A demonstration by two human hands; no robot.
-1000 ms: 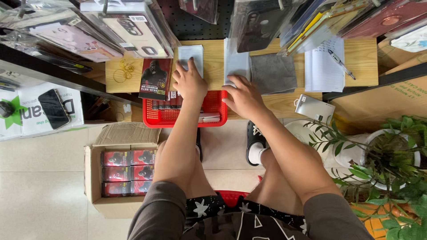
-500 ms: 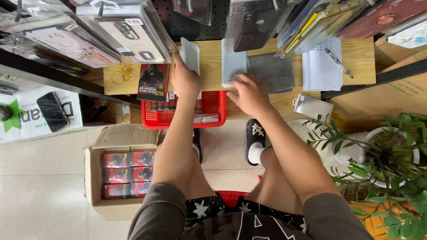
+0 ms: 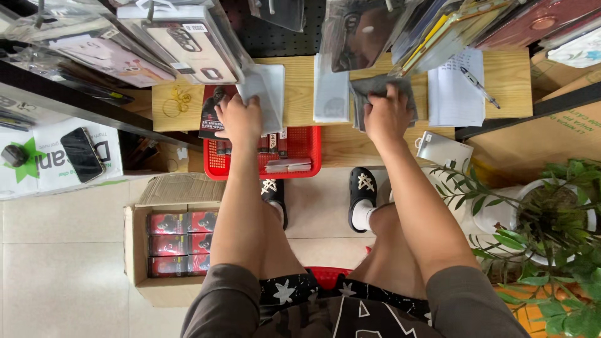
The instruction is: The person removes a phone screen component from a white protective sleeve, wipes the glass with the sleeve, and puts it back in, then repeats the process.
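left hand [image 3: 238,119] fingers closed on a clear sleeve [image 3: 268,94] above the red basket [image 3: 300,147] | right hand [image 3: 388,116] fingers curled, gripping a grey pouch [image 3: 379,87] on the wooden shelf [image 3: 507,81] | 1 sleeve [image 3: 330,94] lies between | packs wait in the basket

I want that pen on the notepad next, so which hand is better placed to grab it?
Probably the right hand: it rests on the grey pouch beside the notepad bearing the pen. The left hand holds a clear sleeve farther away.
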